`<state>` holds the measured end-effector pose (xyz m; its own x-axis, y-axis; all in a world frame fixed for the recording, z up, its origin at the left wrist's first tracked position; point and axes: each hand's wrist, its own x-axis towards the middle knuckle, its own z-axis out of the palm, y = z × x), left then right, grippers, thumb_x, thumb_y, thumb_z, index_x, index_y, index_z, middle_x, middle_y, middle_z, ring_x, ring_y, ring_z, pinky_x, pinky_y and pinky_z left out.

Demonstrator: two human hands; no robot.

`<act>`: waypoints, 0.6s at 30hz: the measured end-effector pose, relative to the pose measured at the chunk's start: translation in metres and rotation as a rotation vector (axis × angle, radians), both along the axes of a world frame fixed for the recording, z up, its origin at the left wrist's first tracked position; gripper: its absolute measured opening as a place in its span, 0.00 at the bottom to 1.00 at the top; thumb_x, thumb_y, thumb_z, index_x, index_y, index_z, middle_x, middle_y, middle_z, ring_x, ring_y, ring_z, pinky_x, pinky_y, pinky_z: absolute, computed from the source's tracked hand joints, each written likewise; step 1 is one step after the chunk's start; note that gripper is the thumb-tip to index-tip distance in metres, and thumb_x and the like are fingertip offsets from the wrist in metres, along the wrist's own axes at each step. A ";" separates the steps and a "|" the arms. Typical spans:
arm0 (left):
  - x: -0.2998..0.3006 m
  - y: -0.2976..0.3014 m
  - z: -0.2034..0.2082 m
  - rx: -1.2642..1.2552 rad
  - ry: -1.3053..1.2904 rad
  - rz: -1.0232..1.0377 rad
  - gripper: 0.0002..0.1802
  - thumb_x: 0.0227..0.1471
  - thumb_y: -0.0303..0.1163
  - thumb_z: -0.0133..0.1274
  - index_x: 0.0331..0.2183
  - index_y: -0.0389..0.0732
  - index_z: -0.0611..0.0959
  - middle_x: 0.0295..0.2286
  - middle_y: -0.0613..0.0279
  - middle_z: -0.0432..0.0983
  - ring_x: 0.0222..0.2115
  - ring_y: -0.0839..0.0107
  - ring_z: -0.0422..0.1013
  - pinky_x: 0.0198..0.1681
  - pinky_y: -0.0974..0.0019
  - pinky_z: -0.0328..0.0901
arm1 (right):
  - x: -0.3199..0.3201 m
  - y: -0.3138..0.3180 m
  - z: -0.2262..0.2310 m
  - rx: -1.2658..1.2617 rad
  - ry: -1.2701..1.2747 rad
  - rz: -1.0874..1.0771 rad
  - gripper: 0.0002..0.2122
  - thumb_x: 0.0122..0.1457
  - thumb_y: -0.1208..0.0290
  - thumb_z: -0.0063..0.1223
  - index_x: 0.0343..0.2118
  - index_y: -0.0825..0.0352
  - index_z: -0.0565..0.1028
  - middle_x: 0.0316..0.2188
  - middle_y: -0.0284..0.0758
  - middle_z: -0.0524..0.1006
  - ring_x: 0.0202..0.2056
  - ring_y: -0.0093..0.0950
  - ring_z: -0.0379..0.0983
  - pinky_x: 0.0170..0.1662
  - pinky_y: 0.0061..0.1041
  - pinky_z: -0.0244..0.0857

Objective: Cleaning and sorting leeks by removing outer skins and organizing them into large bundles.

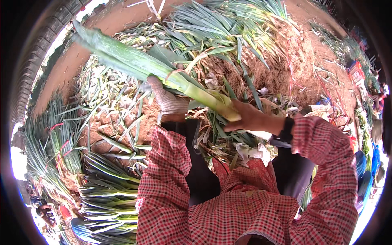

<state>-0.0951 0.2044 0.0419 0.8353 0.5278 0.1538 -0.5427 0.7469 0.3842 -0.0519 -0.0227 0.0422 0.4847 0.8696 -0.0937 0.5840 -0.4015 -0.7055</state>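
Note:
A long leek [136, 61] slants across the middle, its broad green leaves at the far left and its pale end at the right. My left hand [169, 100], in a light knit glove, is wrapped round its stalk from below. My bare right hand [253, 117], with a black band at the wrist, is closed on the outer layer near the pale end. The fingertips there are partly hidden. Just beneath the hands, cut leaves and peelings [228, 141] lie between my knees.
A big heap of leeks [212, 24], with its roots toward the right, lies ahead. Bundles with red ties [59, 143] stand at the left. Several trimmed leeks [110, 200] lie in a row at the near left. Loose leaf scraps [106, 83] cover the soil.

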 end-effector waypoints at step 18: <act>-0.006 0.010 -0.022 0.067 0.061 -0.073 0.26 0.42 0.52 0.53 0.35 0.40 0.71 0.24 0.64 0.68 0.24 0.70 0.68 0.32 0.64 0.66 | -0.012 0.088 -0.064 0.753 0.886 -0.964 0.16 0.57 0.61 0.42 0.18 0.68 0.69 0.14 0.33 0.70 0.18 0.26 0.67 0.22 0.29 0.63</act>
